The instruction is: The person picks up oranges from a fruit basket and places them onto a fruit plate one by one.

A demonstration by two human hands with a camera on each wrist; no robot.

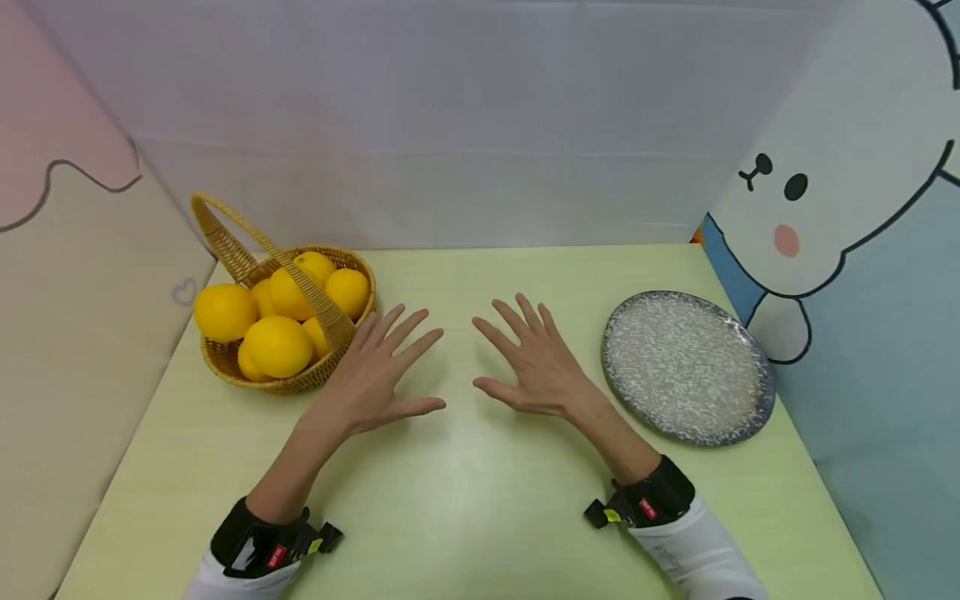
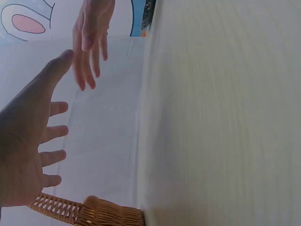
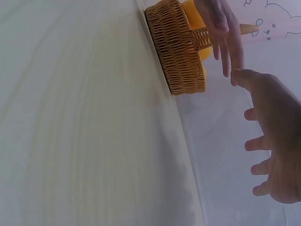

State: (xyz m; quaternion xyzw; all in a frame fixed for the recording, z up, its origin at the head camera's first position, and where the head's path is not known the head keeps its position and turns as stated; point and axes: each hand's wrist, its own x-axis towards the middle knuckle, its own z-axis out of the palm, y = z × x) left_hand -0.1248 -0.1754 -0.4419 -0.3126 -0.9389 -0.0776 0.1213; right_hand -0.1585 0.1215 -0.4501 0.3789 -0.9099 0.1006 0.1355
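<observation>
Left grip (image 1: 367, 379) and right grip (image 1: 543, 371): fingers spread apart. Left of left grip: 1 woven basket (image 1: 303, 380), partly hidden behind it; yellow fruits (image 1: 278, 347) inside partly obscured. Right of right grip: 1 speckled, round plate (image 1: 688, 367).

Fruit (image 1: 278, 347) in basket (image 1: 297, 381) at left, plate (image 1: 688, 367) at right

The right hand (image 3: 281, 136) reaches in at the right, fingers spread. Its thumb tip overlaps the left hand's (image 3: 223, 30) fingertips, though contact is hard to judge. Behind the left hand, a woven basket (image 3: 171, 52) with yellow-orange fruit (image 3: 190, 13) stands on the pale tabletop (image 3: 89, 122).
</observation>
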